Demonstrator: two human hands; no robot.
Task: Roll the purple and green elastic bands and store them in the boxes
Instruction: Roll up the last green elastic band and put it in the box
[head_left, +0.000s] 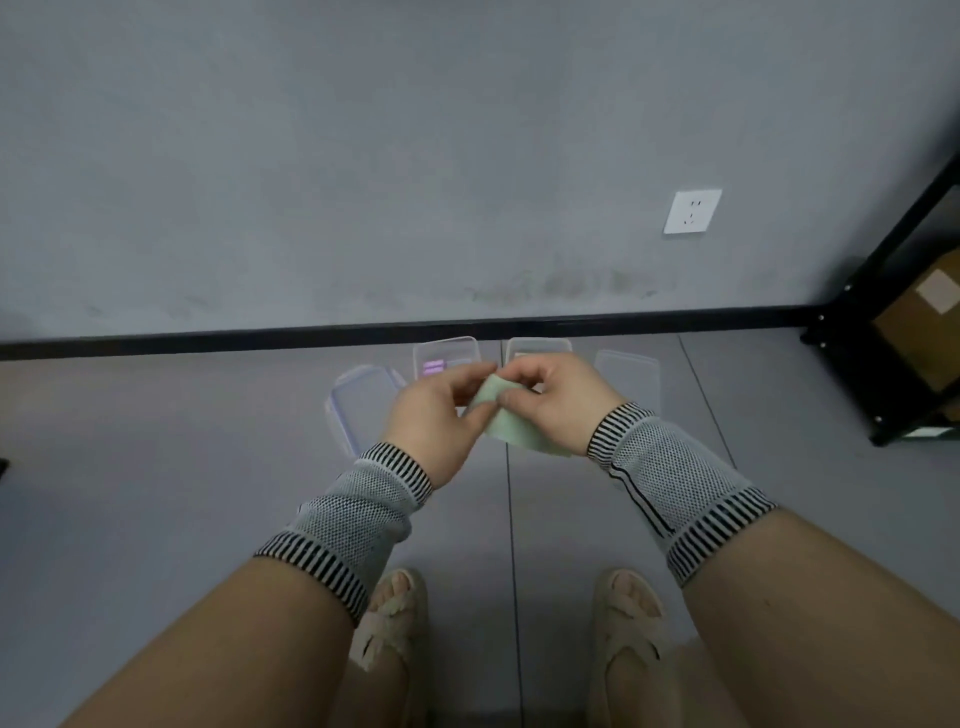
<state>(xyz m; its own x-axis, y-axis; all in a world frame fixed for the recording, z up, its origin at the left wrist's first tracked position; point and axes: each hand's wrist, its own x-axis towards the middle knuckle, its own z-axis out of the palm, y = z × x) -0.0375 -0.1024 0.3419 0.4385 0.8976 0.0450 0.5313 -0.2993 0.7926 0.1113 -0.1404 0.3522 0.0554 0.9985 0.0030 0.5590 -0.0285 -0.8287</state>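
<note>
Green band (506, 423), partly behind hands

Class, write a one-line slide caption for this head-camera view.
Both hands, left hand and right hand, pinch a green band above clear boxes on the floor.

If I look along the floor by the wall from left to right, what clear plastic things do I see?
Clear plastic lid lying flat → clear plastic box holding purple rolled bands → second clear plastic box, partly behind the hands → another clear plastic lid.
</note>
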